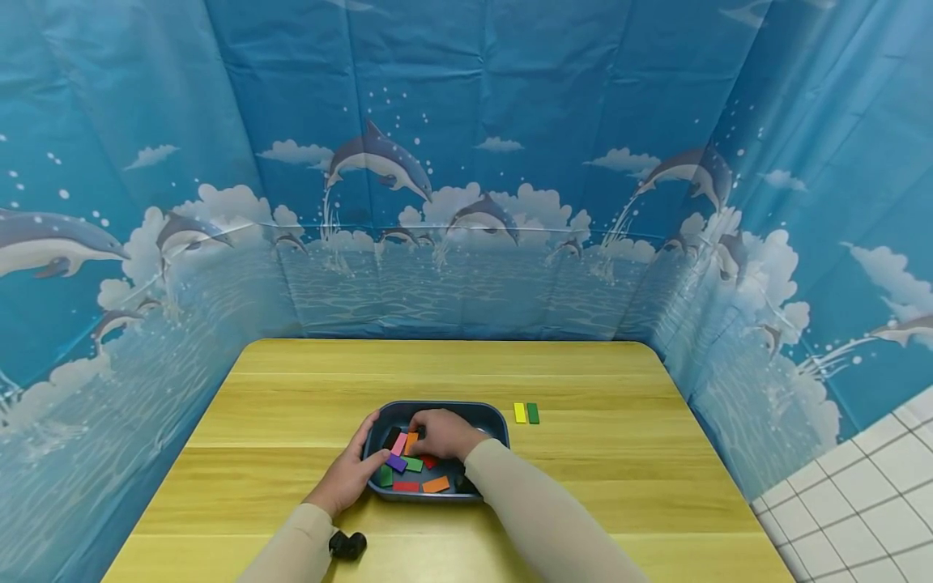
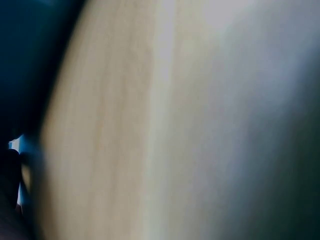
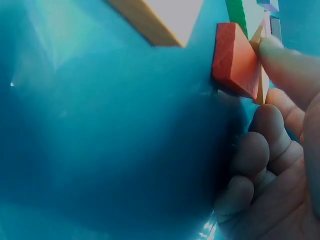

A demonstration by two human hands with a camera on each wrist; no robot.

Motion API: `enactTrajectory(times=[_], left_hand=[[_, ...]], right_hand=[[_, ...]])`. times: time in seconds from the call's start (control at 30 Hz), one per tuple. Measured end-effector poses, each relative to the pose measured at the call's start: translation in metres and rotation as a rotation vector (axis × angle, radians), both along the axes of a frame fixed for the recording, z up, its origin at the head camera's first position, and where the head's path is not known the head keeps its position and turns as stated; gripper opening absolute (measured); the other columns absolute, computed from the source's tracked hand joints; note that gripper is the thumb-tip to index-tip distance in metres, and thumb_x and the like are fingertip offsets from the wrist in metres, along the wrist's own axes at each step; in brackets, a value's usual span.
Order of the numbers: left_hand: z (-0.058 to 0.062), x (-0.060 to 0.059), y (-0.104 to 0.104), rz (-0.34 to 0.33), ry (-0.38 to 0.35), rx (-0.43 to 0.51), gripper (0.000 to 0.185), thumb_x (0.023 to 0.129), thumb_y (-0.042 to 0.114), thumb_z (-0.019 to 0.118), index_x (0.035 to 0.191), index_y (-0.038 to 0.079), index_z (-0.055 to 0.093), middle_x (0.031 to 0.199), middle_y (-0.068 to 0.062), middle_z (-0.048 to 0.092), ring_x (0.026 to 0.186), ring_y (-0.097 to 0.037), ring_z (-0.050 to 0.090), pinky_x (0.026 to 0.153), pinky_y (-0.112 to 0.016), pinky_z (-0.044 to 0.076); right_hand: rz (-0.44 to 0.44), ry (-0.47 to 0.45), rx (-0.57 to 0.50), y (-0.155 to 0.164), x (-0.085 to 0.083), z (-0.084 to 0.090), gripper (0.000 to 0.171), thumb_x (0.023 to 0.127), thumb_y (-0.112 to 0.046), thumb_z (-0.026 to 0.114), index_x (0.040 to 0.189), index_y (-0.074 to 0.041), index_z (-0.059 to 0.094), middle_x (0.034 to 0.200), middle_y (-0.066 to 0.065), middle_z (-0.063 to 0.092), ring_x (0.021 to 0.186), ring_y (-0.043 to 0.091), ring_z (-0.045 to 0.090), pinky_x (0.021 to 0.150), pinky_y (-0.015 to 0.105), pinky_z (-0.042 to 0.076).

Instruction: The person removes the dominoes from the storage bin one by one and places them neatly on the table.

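A dark blue plastic tray (image 1: pixel 445 496) on the table holds several flat coloured blocks. My left hand (image 1: pixel 346 474) grips its left side, fingers along the outer wall and thumb over the rim beside a purple block (image 1: pixel 397 462). Inside the tray, my right hand (image 1: pixel 440 435) pinches an orange block (image 1: pixel 411 443) between thumb and fingers. A red block (image 3: pixel 235 60) sits right against it in the right wrist view. Pink (image 1: pixel 399 443), black (image 1: pixel 391 438) and green (image 1: pixel 413 464) blocks lie around. The left wrist view is blurred and shows mostly table.
A yellow block (image 1: pixel 520 413) and a green block (image 1: pixel 533 413) lie side by side on the wooden table (image 1: pixel 619 486), right of the tray. The black wrist camera (image 1: pixel 347 546) is at the left sleeve. A dolphin-print curtain (image 1: pixel 466 283) surrounds the table.
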State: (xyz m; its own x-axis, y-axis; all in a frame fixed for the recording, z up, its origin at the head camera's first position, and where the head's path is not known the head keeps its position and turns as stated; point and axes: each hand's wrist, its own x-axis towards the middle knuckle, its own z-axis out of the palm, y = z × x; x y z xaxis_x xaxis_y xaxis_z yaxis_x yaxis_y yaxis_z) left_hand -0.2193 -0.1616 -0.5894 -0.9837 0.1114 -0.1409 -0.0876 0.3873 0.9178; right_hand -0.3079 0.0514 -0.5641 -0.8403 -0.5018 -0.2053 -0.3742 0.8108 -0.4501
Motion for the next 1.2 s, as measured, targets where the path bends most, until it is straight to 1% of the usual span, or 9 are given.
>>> enactTrajectory(times=[0.13,0.27,0.37,0.43,0.5,0.6,0.7,1.0,1.2], left_hand=[[-0.0002,0.0001,-0.0004,0.003,-0.006,0.005,0.071,0.107,0.040,0.061,0.166,0.043,0.022,0.172,-0.018,0.029,0.156,-0.048,0.032,0.123,-0.074,0.024],[0.0001,0.0003,-0.0001,0.004,-0.008,-0.004,0.072,0.107,0.040,0.061,0.167,0.043,0.022,0.172,-0.018,0.029,0.156,-0.048,0.032,0.122,-0.074,0.024],[0.0006,0.0008,0.0003,0.004,-0.006,-0.014,0.072,0.107,0.040,0.061,0.167,0.042,0.021,0.173,-0.018,0.028,0.156,-0.049,0.032,0.122,-0.074,0.024],[0.0005,0.0011,0.0008,0.005,-0.002,-0.018,0.073,0.107,0.039,0.061,0.167,0.042,0.021,0.173,-0.018,0.029,0.156,-0.049,0.032,0.122,-0.074,0.025],[0.0003,0.0010,0.0015,0.009,-0.002,-0.017,0.072,0.107,0.039,0.061,0.167,0.043,0.021,0.172,-0.018,0.030,0.155,-0.049,0.033,0.122,-0.074,0.025],[-0.0009,0.0000,0.0025,0.011,0.002,-0.015,0.072,0.107,0.038,0.061,0.167,0.042,0.022,0.171,-0.018,0.031,0.154,-0.049,0.035,0.122,-0.073,0.026],[-0.0019,-0.0006,0.0030,0.011,0.006,-0.011,0.072,0.107,0.037,0.061,0.167,0.042,0.022,0.171,-0.019,0.033,0.153,-0.049,0.036,0.121,-0.073,0.028],[-0.0034,-0.0017,0.0018,0.028,-0.008,-0.008,0.071,0.106,0.037,0.062,0.166,0.045,0.024,0.170,-0.018,0.035,0.152,-0.048,0.038,0.121,-0.073,0.028],[-0.0011,0.0003,0.0014,0.020,-0.005,0.004,0.072,0.106,0.037,0.063,0.166,0.043,0.024,0.170,-0.018,0.035,0.153,-0.047,0.038,0.122,-0.071,0.027]], right_hand=[[0.009,0.009,-0.005,0.0007,-0.0001,0.0000,0.031,0.095,-0.038,0.079,0.122,-0.023,0.075,0.119,-0.007,0.074,0.096,0.011,0.060,0.102,0.034,0.056],[0.009,-0.022,-0.023,0.0027,-0.0014,-0.0015,0.045,0.090,-0.043,0.084,0.129,-0.023,0.073,0.124,-0.006,0.073,0.098,0.011,0.060,0.103,0.035,0.056],[0.008,-0.049,-0.036,0.0046,-0.0026,-0.0025,0.054,0.085,-0.045,0.087,0.132,-0.022,0.071,0.124,-0.007,0.072,0.096,0.010,0.059,0.101,0.034,0.056],[0.011,-0.061,-0.046,0.0061,-0.0035,-0.0029,0.053,0.086,-0.044,0.087,0.132,-0.022,0.071,0.118,-0.008,0.072,0.091,0.010,0.059,0.094,0.031,0.056],[0.012,-0.075,-0.062,0.0075,-0.0046,-0.0037,0.049,0.088,-0.040,0.086,0.132,-0.021,0.072,0.106,-0.008,0.071,0.083,0.010,0.058,0.084,0.028,0.055],[0.011,-0.094,-0.080,0.0090,-0.0061,-0.0045,0.043,0.092,-0.035,0.083,0.132,-0.021,0.073,0.091,-0.007,0.066,0.074,0.011,0.056,0.072,0.026,0.049],[0.009,-0.099,-0.084,0.0095,-0.0066,-0.0049,0.042,0.092,-0.034,0.083,0.132,-0.022,0.073,0.086,-0.008,0.063,0.071,0.010,0.054,0.069,0.025,0.047],[-0.018,-0.121,-0.092,0.0080,-0.0052,-0.0060,0.047,0.088,-0.034,0.086,0.130,-0.018,0.072,0.074,-0.003,0.059,0.064,0.012,0.054,0.063,0.024,0.045],[0.002,-0.107,-0.085,0.0079,-0.0057,-0.0062,0.044,0.092,-0.031,0.082,0.134,-0.018,0.071,0.069,-0.004,0.057,0.060,0.012,0.054,0.059,0.024,0.043]])
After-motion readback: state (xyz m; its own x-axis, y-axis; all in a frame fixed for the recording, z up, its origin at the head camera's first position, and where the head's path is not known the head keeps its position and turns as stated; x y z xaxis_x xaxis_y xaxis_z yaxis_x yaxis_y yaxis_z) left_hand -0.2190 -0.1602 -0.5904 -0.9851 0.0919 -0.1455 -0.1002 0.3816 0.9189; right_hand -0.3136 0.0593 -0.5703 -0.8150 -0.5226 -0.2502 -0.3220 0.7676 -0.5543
